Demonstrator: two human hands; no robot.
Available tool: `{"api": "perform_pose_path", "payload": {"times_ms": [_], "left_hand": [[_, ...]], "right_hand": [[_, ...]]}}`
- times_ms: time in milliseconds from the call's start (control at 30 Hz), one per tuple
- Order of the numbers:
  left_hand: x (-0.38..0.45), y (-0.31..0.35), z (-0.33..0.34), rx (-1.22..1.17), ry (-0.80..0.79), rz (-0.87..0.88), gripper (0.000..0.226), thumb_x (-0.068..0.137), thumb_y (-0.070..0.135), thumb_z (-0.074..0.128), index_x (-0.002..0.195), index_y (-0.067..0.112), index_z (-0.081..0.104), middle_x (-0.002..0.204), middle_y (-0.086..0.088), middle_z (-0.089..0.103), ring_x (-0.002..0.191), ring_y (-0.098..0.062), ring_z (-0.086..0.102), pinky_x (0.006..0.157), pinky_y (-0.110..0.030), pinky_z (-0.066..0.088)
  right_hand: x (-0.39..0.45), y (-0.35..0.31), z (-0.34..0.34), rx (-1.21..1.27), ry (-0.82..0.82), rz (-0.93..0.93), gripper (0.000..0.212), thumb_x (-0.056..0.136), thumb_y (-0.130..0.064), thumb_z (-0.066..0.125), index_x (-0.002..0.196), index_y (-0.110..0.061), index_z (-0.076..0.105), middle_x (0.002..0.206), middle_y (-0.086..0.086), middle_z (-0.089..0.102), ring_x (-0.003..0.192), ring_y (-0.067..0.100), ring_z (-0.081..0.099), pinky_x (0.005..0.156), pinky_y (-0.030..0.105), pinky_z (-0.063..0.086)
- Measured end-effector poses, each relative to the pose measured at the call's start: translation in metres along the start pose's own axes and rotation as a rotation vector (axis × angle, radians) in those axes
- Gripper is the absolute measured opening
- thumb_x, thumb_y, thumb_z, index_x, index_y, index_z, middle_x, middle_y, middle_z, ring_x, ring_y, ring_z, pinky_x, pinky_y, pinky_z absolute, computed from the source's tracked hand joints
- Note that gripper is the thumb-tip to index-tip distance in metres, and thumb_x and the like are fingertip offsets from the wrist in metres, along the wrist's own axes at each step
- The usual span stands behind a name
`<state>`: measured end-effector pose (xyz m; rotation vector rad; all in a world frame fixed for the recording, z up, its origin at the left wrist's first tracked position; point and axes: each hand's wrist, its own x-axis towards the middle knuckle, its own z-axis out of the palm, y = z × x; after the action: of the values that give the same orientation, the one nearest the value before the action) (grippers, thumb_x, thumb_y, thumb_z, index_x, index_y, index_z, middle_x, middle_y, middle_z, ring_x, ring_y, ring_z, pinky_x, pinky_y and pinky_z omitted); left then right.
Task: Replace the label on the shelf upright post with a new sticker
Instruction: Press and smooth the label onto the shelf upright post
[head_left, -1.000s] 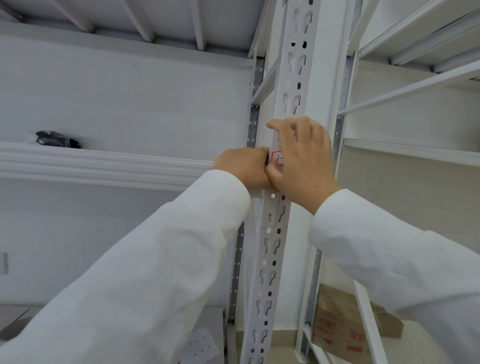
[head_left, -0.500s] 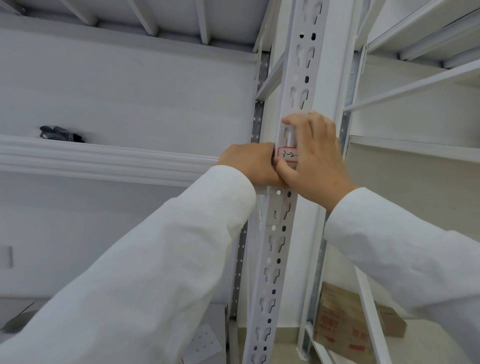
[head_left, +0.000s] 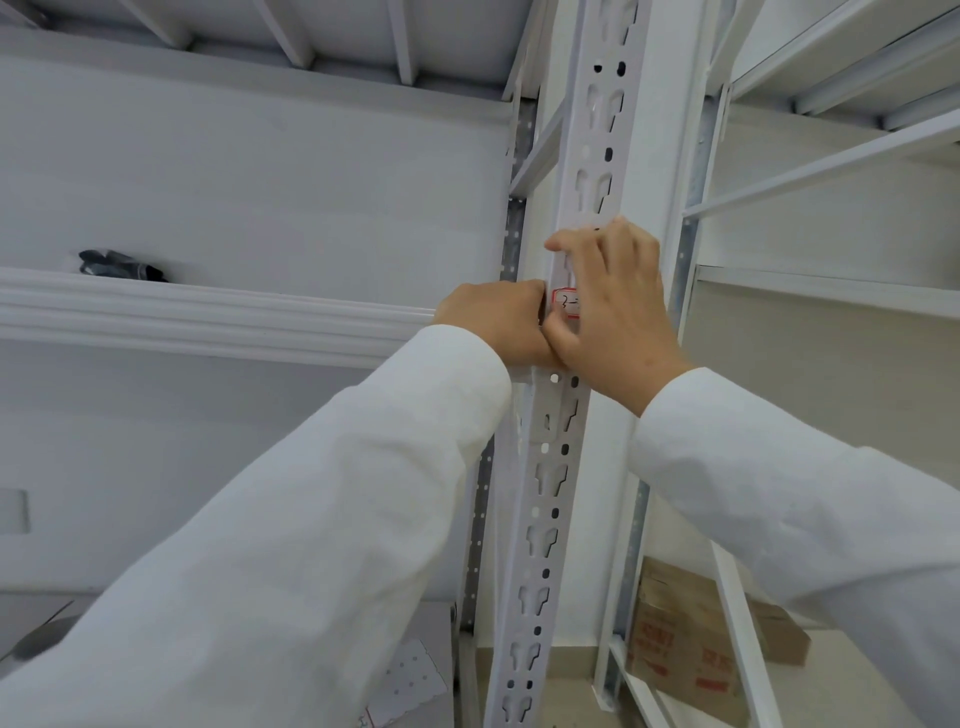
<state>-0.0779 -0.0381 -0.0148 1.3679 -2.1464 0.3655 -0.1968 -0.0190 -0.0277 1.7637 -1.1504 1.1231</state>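
I note the sticker (head_left: 566, 304) now shows more of its red-bordered face on the upright post (head_left: 597, 156) than a second ago. My right hand (head_left: 618, 312), fingers flat, presses it; my left hand (head_left: 493, 322) is curled against the post's left edge. Application looks nearly complete.

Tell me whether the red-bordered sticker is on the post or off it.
On it, at least in part: the sticker lies flat against the upright post, between the left hand and right hand, which covers its right side.
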Motion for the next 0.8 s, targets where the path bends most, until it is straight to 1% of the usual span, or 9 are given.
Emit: {"api": "perform_pose_path", "payload": {"times_ms": [133,200,267,333,367,433,500,633,800], "left_hand": [[0.001,-0.001,0.002,0.017,0.008,0.011,0.041,0.077,0.049,0.057,0.107,0.021,0.051,0.088,0.004,0.061,0.081,-0.023,0.057,0.067,-0.029,0.037],[0.002,-0.002,0.003,0.02,0.007,0.015,0.043,0.074,0.052,0.058,0.105,0.023,0.052,0.087,0.004,0.062,0.083,-0.023,0.059,0.067,-0.029,0.039],[0.003,-0.002,0.004,0.006,0.012,0.019,0.04,0.071,0.057,0.06,0.092,0.024,0.052,0.082,0.006,0.062,0.079,-0.021,0.059,0.062,-0.028,0.039],[0.003,-0.002,0.006,-0.01,0.026,0.02,0.037,0.071,0.06,0.057,0.075,0.026,0.043,0.072,0.007,0.057,0.073,-0.02,0.058,0.058,-0.028,0.036],[0.003,-0.003,0.007,-0.013,0.033,0.02,0.038,0.072,0.06,0.055,0.072,0.026,0.041,0.07,0.007,0.056,0.073,-0.02,0.058,0.058,-0.028,0.036],[0.003,-0.002,0.007,-0.012,0.041,0.029,0.038,0.072,0.06,0.054,0.082,0.024,0.048,0.074,0.006,0.059,0.076,-0.022,0.06,0.061,-0.029,0.038],[0.003,-0.001,0.005,-0.013,0.041,0.037,0.04,0.073,0.057,0.056,0.093,0.024,0.052,0.083,0.006,0.064,0.08,-0.021,0.061,0.063,-0.029,0.038],[0.002,0.0,0.004,-0.012,0.036,0.042,0.036,0.072,0.056,0.059,0.091,0.027,0.049,0.087,0.006,0.066,0.082,-0.022,0.062,0.069,-0.029,0.04],[0.002,0.0,0.005,-0.007,0.052,0.026,0.034,0.072,0.055,0.055,0.088,0.025,0.05,0.083,0.005,0.065,0.081,-0.023,0.062,0.066,-0.028,0.039]], "right_hand": [[0.0,-0.001,0.005,-0.066,-0.018,-0.011,0.05,0.072,-0.018,0.041,0.121,-0.016,0.048,0.116,0.015,0.049,0.12,0.04,0.034,0.093,0.041,0.036],[0.004,-0.002,0.005,-0.098,-0.026,-0.01,0.051,0.072,-0.016,0.035,0.12,-0.015,0.048,0.117,0.015,0.048,0.119,0.041,0.036,0.094,0.033,0.03],[0.008,0.001,-0.003,-0.087,-0.031,0.004,0.048,0.072,-0.008,0.036,0.118,-0.01,0.048,0.116,0.014,0.048,0.115,0.038,0.038,0.089,0.026,0.024],[0.009,0.006,-0.014,0.008,-0.027,0.025,0.041,0.072,0.001,0.045,0.112,-0.004,0.049,0.112,0.015,0.05,0.109,0.034,0.039,0.087,0.024,0.026],[0.007,0.007,-0.019,0.059,-0.016,0.019,0.038,0.071,0.002,0.048,0.109,-0.002,0.05,0.109,0.015,0.051,0.106,0.034,0.04,0.086,0.022,0.025],[0.003,0.01,-0.022,0.097,-0.015,-0.019,0.033,0.071,-0.005,0.055,0.104,-0.002,0.051,0.103,0.015,0.052,0.103,0.033,0.043,0.085,0.016,0.02],[0.001,0.015,-0.018,0.07,-0.051,-0.051,0.035,0.071,-0.015,0.061,0.103,-0.004,0.053,0.102,0.014,0.052,0.105,0.032,0.043,0.086,0.013,0.017],[0.002,0.018,-0.016,0.029,-0.055,-0.077,0.042,0.067,-0.028,0.063,0.103,-0.007,0.055,0.1,0.012,0.053,0.104,0.032,0.045,0.089,0.02,0.024],[0.003,0.013,-0.019,-0.017,-0.049,-0.054,0.038,0.07,-0.029,0.058,0.103,-0.01,0.056,0.101,0.01,0.055,0.106,0.031,0.046,0.091,0.03,0.032]]}}
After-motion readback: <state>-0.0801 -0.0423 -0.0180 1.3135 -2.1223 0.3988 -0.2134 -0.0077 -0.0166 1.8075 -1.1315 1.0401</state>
